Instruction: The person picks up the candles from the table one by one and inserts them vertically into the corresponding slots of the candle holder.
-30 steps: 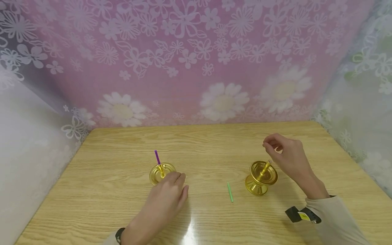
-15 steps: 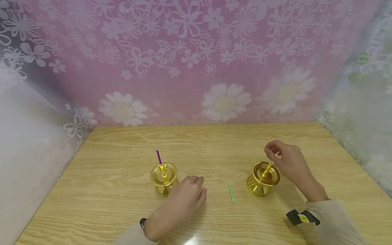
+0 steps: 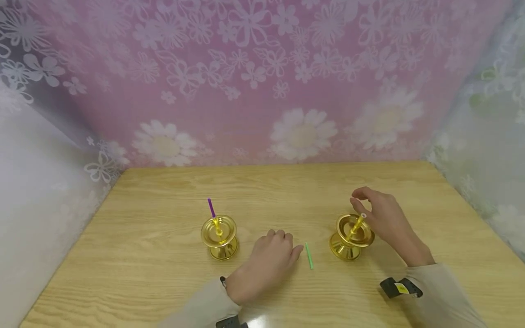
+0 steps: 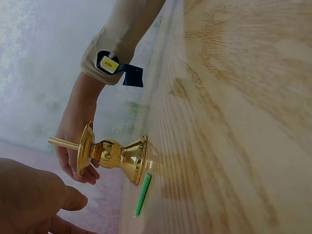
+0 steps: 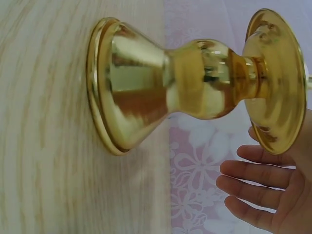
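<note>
My left hand (image 3: 275, 251) is over the wood table, its thumb right beside a thin green candle-like stick (image 3: 309, 256); it holds nothing. Its thumb and fingers (image 4: 73, 199) are above the stick in the left wrist view. My right hand (image 3: 387, 218), fingers loosely bent with nothing in them, is beside the right gold candle holder (image 3: 346, 248). That holder stands upright, with a hollow yellow tube (image 3: 356, 227) rising from its dish. Its pedestal (image 5: 141, 83) fills much of the right wrist view. The left gold candle holder (image 3: 223, 248) carries a purple stick (image 3: 211, 207) in its tube.
The wood tabletop (image 3: 262, 191) reaches back to a pink floral backdrop (image 3: 229, 100). Pale floral side sheets (image 3: 492, 150) hang at left and right. Black wrist straps (image 3: 399, 288) are on both sleeves.
My left hand has moved right, away from the left candle holder to the green stick, uncovering the holder's base. My right hand has barely moved.
</note>
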Demonstrator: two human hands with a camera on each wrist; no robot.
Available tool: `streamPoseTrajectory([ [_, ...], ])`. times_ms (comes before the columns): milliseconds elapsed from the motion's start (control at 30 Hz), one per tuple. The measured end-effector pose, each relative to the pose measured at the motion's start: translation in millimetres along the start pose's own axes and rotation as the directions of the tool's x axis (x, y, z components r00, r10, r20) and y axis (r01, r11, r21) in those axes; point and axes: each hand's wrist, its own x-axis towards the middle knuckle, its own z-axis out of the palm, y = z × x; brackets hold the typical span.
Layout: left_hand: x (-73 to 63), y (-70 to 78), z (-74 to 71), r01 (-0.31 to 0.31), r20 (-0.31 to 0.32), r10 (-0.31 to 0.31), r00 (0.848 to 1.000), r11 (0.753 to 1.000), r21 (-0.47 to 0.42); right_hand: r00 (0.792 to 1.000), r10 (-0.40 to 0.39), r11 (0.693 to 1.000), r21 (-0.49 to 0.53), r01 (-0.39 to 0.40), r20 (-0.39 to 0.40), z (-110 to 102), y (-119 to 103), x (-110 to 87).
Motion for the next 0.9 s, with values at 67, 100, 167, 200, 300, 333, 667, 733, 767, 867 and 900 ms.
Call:
streamPoseTrajectory([
  [67,4.6,4.0,2.6,0.013,0.013,-0.013,1.0,1.0,0.003,1.0,-0.002,1.0,0.004,0.002,0.002,2,1,2.3],
  [100,6.6,6.2,4.2,0.015,0.021,-0.016,1.0,1.0,0.012,1.0,-0.003,1.0,0.004,0.003,0.002,3,1,2.9],
  [167,9.7,10.6,7.4,0.013,0.043,-0.014,0.999,1.0,0.026,1.0,-0.004,1.0,0.002,0.004,0.002,4,1,3.7],
  [200,10.9,12.6,9.4,0.009,0.053,-0.011,0.999,0.999,0.035,1.0,-0.003,1.0,0.001,0.003,0.002,5,1,3.8],
  [300,14.3,18.3,13.9,0.004,0.084,-0.011,0.996,0.997,0.081,1.0,-0.01,1.0,0.001,0.01,0.007,7,2,4.3],
  [333,15.6,20.0,15.1,0.005,0.091,-0.014,0.996,0.995,0.099,1.0,-0.016,1.0,-0.002,0.016,0.008,7,2,4.6],
  [667,28.0,35.5,17.1,0.027,0.233,-0.065,0.97,0.987,0.159,0.999,-0.037,0.999,-0.039,0.038,0.013,4,1,1.9],
  [733,30.7,37.8,18.5,0.033,0.241,-0.074,0.968,0.985,0.17,0.999,-0.03,0.999,-0.038,0.031,0.025,3,1,2.2],
  [767,31.8,38.9,19.4,0.044,0.245,-0.086,0.966,0.984,0.172,0.999,-0.024,0.999,-0.037,0.026,0.035,3,1,2.4],
  [867,35.0,41.9,22.4,0.082,0.24,-0.124,0.963,0.981,0.178,0.997,-0.003,1.0,-0.028,0.005,0.081,3,0,3.2],
  [900,36.0,43.0,23.1,0.09,0.236,-0.132,0.963,0.979,0.181,0.996,0.002,1.0,-0.025,0.0,0.094,3,0,3.4],
])
